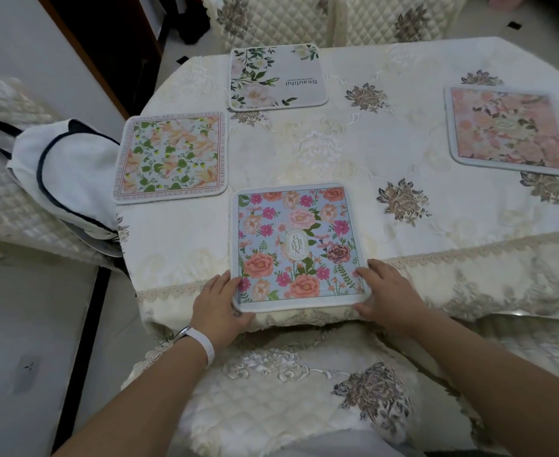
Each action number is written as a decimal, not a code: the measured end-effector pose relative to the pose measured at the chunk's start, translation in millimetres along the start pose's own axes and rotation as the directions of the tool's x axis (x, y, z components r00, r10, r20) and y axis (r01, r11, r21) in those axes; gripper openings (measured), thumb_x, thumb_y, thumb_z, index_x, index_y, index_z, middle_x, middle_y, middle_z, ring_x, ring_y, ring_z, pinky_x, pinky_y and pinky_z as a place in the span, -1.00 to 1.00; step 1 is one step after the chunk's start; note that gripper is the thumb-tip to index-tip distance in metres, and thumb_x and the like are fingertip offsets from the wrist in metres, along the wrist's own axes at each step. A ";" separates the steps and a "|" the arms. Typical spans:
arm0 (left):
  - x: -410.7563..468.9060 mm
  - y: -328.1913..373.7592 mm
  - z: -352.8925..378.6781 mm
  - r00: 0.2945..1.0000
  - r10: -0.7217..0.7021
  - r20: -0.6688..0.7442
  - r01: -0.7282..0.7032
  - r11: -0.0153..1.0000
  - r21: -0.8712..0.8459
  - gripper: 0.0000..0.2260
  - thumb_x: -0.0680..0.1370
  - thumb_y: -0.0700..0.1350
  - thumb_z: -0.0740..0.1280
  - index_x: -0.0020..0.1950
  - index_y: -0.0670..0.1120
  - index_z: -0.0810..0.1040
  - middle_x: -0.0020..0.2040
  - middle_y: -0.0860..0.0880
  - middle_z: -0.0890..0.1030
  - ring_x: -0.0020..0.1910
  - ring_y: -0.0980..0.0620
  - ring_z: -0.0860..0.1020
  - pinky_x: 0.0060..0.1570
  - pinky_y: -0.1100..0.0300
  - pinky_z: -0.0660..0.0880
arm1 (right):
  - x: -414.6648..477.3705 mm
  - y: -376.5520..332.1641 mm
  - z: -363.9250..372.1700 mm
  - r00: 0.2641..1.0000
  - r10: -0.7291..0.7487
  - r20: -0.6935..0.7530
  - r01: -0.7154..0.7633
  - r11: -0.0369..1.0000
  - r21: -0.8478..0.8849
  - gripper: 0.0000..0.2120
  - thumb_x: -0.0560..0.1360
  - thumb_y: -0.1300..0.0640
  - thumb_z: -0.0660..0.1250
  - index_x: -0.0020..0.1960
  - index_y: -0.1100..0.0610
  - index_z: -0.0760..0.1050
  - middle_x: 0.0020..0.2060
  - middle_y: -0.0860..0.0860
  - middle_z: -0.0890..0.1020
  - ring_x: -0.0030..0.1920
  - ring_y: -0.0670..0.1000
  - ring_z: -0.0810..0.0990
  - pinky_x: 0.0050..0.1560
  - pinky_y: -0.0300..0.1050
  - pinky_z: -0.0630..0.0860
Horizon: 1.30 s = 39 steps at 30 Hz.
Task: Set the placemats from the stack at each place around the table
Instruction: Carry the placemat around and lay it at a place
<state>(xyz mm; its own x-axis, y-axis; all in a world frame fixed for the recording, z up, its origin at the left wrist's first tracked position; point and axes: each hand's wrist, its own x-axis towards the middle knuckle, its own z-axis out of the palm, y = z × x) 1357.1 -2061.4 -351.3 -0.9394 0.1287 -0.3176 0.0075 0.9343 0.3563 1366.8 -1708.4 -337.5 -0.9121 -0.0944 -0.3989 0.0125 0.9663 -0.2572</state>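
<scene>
Placemat (299, 245) — left hand (220, 303), right hand (385, 293) gripping near corners

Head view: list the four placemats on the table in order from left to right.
Square peach-and-green floral placemat → grey-white "Beautiful" leaf-print placemat → blue "Garden" rose-print placemat, held at its near corners by left hand and right hand → pink floral placemat.

Near corners of blue floral placemat (299, 245) covered by left hand (220, 303) and right hand (382, 291); fingers beneath its edge unseen. Far right of the grip, pink placemat (509, 127) blurred, centre label unreadable. Beyond the grip, small print under "Beautiful" on white placemat (276, 77) illegible. Left of the grip, 1 tote bag (63, 173) partly hidden behind the table edge.
</scene>
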 end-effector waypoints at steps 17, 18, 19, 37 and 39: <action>-0.1 9.9 -4.1 0.998 -0.015 0.055 0.013 0.999 0.039 -0.29 0.34 0.21 0.38 0.44 0.02 0.29 0.45 -0.05 0.31 0.44 -0.13 0.20 0.41 -0.06 0.25 | -5.5 -13.9 -16.1 0.996 0.039 0.086 -0.039 0.999 -0.008 -0.28 0.42 -0.15 0.37 0.50 -0.01 0.19 0.52 0.09 0.16 0.46 0.13 0.20 0.42 0.06 0.26; 0.1 13.4 -6.7 0.998 -0.029 0.059 0.027 0.999 0.033 -0.28 0.33 0.22 0.38 0.43 0.03 0.28 0.45 -0.04 0.30 0.44 -0.13 0.20 0.39 -0.07 0.27 | -7.0 -16.7 -18.7 0.994 0.051 0.098 -0.051 0.999 -0.002 -0.28 0.43 -0.14 0.36 0.50 -0.01 0.19 0.52 0.10 0.15 0.46 0.14 0.21 0.42 0.07 0.28; -0.3 17.0 -9.9 0.998 -0.040 0.057 0.040 0.999 0.015 -0.27 0.33 0.24 0.37 0.44 0.05 0.27 0.45 -0.05 0.29 0.44 -0.13 0.21 0.39 -0.08 0.28 | -9.2 -19.4 -21.2 0.993 0.058 0.105 -0.059 0.998 0.006 -0.30 0.44 -0.13 0.35 0.50 -0.01 0.20 0.52 0.10 0.16 0.46 0.14 0.23 0.40 0.07 0.31; 8.6 127.9 -79.9 0.879 0.412 -0.241 -0.410 0.910 0.062 -0.48 0.48 0.18 0.11 0.33 -0.04 0.48 0.31 -0.04 0.51 0.29 -0.08 0.44 0.24 -0.10 0.42 | -74.7 26.6 -132.1 0.910 0.212 -0.356 -0.228 0.974 -0.004 -0.59 0.57 -0.03 0.21 0.37 0.10 0.42 0.32 0.02 0.47 0.27 0.08 0.45 0.15 -0.01 0.45; 8.0 147.3 -81.0 0.858 0.453 -0.244 -0.443 0.891 0.096 -0.50 0.48 0.17 0.12 0.30 -0.04 0.51 0.28 -0.03 0.54 0.25 -0.08 0.47 0.19 -0.08 0.45 | -84.2 39.1 -142.1 0.904 0.220 -0.367 -0.241 0.970 -0.013 -0.59 0.57 -0.02 0.21 0.37 0.09 0.43 0.31 0.01 0.48 0.25 0.08 0.46 0.13 -0.02 0.44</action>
<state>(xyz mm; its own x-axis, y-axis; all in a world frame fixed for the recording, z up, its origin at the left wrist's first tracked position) 1323.0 -1949.6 -230.1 -0.8859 0.4522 0.1035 0.4559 0.8077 0.3739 1385.9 -1628.6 -188.9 -0.9720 0.2152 -0.0945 0.2271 0.9634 -0.1421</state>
